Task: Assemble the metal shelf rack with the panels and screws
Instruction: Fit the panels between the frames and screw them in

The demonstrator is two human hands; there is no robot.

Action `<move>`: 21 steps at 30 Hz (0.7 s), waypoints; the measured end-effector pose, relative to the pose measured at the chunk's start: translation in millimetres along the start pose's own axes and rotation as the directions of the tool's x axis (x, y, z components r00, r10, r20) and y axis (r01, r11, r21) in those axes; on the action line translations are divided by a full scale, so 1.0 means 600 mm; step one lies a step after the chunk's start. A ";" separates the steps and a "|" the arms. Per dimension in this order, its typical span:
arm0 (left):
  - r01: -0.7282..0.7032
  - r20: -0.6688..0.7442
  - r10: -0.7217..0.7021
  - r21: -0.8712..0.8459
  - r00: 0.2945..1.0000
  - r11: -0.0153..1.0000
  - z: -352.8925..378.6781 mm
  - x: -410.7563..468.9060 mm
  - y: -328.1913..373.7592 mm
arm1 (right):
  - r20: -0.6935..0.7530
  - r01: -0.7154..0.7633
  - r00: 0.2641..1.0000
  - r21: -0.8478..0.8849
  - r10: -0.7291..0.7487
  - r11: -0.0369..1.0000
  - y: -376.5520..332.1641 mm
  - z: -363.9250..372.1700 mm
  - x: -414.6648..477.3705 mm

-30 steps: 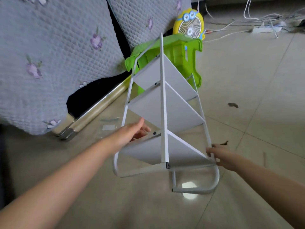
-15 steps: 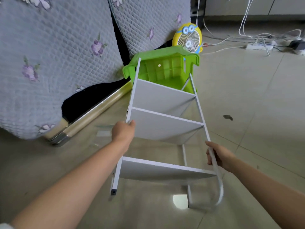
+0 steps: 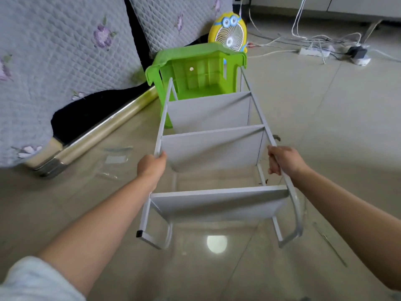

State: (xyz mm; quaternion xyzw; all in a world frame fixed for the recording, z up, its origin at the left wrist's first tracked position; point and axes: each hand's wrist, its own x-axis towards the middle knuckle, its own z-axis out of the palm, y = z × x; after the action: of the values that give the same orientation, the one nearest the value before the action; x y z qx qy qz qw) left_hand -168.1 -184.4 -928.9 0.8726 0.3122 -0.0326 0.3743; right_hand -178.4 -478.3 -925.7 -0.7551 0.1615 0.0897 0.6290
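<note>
Nothing in this view can be read: no text, brand, number or sign. At centre left, a clear plastic bag lies on the floor. It has a pale patch that looks like a label, but the patch is too blurred to make out any letters.
</note>
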 end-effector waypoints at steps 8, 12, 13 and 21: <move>0.009 0.280 -0.040 0.113 0.959 0.994 0.039 -0.007 -0.034 | -0.053 0.105 0.992 -0.165 -0.116 0.981 -0.041 -0.002 -0.028; -0.039 0.556 -0.106 0.243 0.825 0.969 0.054 -0.028 -0.031 | -0.006 0.174 0.982 -0.341 -0.187 0.924 -0.072 -0.004 -0.047; -0.067 0.555 -0.086 0.250 0.828 0.966 0.051 -0.030 -0.023 | 0.015 0.191 0.980 -0.367 -0.199 0.910 -0.084 0.000 -0.047; -0.078 0.296 0.178 -0.320 0.938 0.944 -0.007 -0.016 0.062 | 0.401 0.398 0.895 -0.520 -0.195 0.756 -0.132 0.107 -0.066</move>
State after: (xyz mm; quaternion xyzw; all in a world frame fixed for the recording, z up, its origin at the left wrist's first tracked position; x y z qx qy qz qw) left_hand -155.3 -206.0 -899.4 0.8063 0.1900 -0.1009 0.5510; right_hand -183.0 -397.8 -851.9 -0.9031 -0.1030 0.1553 0.3869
